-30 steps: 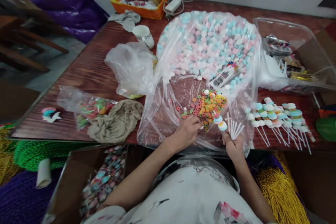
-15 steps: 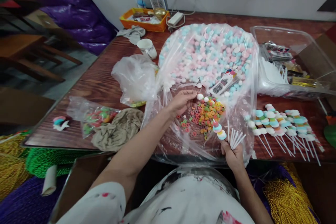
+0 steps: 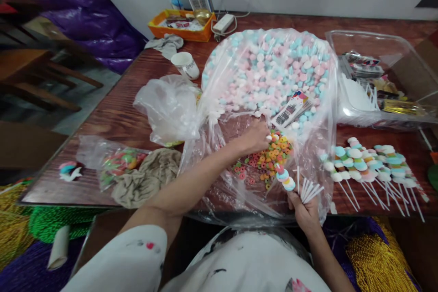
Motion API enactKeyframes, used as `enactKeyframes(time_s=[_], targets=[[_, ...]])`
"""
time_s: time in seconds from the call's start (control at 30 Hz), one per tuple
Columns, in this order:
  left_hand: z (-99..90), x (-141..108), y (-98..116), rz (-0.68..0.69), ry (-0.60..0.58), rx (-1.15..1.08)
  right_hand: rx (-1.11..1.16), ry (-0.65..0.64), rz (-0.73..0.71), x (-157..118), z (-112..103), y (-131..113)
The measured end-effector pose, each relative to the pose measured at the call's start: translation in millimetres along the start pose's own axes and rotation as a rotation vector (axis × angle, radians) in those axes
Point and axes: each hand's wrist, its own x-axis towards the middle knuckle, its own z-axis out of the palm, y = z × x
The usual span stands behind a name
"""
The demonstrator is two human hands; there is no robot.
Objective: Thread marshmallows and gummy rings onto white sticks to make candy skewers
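Note:
My left hand (image 3: 257,137) reaches over the clear plastic bag, fingers curled down at the upper edge of a pile of ring-shaped cereal (image 3: 273,157). Whatever its fingertips hold is hidden. Small white marshmallows (image 3: 268,138) lie right beside them. Near the table's front edge, my right hand (image 3: 304,213) is closed around a fan of white sticks (image 3: 310,190). Among these is a stick threaded with blue, yellow and white marshmallows (image 3: 285,179). Behind the cereal, pink, blue and white marshmallows (image 3: 273,68) fill the bag, with printed cards (image 3: 290,108) on top.
Finished marshmallow skewers (image 3: 362,162) lie at the right, below a clear plastic bin (image 3: 362,114). To the left are a white cup (image 3: 185,65), a plastic bag (image 3: 166,109), a bag of colourful candy (image 3: 123,162) and a crumpled cloth (image 3: 147,178). An orange tray (image 3: 181,33) stands at the back.
My left hand has moved right and its fingers have curled down beside the white marshmallows. My right hand still grips the sticks in nearly the same place. The view has shifted slightly.

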Motion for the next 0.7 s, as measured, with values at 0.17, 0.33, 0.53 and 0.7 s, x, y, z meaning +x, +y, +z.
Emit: enactKeyframes(time_s=[0.17, 0.33, 0.53, 0.7], targets=[[-4.9, -16, 14, -0.032, 0.091, 0.249, 0.011, -0.007, 0.014, 0, 0, -4], [-9.7, -66, -5, -0.041, 0.069, 0.314, 0.018, -0.015, 0.008, 0, -1, -6], [-13.9, -103, -26, -0.121, 0.254, -0.233, 0.052, -0.012, 0.012, -2, -1, 1], [-17.5, -83, -39, -0.229, 0.221, -0.28, 0.059, 0.028, -0.009, 1, 3, -4]])
